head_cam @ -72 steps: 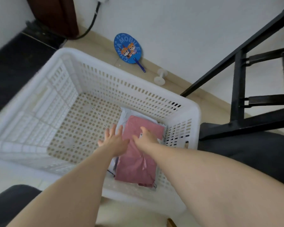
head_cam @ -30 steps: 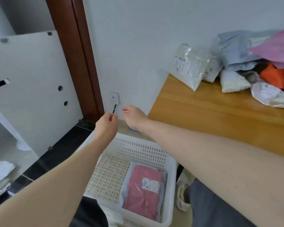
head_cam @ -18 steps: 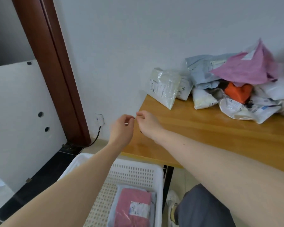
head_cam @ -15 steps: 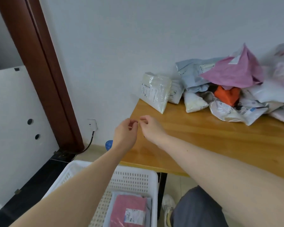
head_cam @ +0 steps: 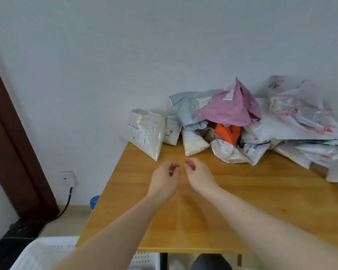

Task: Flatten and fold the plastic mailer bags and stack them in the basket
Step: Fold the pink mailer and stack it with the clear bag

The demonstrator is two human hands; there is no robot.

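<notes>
Wooden worktop (head_cam: 232, 201) across the centre and right of the frame, no longer the basket interior seen a moment ago. Heap of unflattened mailer bags (head_cam: 242, 121) at upper right against the wall, pink bag (head_cam: 228, 110) on top, orange one (head_cam: 227, 134) beneath, clear-white pouch (head_cam: 145, 133) leaning at the heap's left edge. White basket (head_cam: 41, 252) now only a corner at lower left, below the worktop edge, its folded stack out of sight. Both arms raised from the basket and stretched over the bare wood. Left hand (head_cam: 164, 178) and right hand (head_cam: 198, 174) side by side at centre, fingers loosely curled, thumb and fingertips nearly meeting, holding nothing visible, short of the heap. Probably one bag delivered and a reach for the next under way, with most of the pile left to flatten and fold.
</notes>
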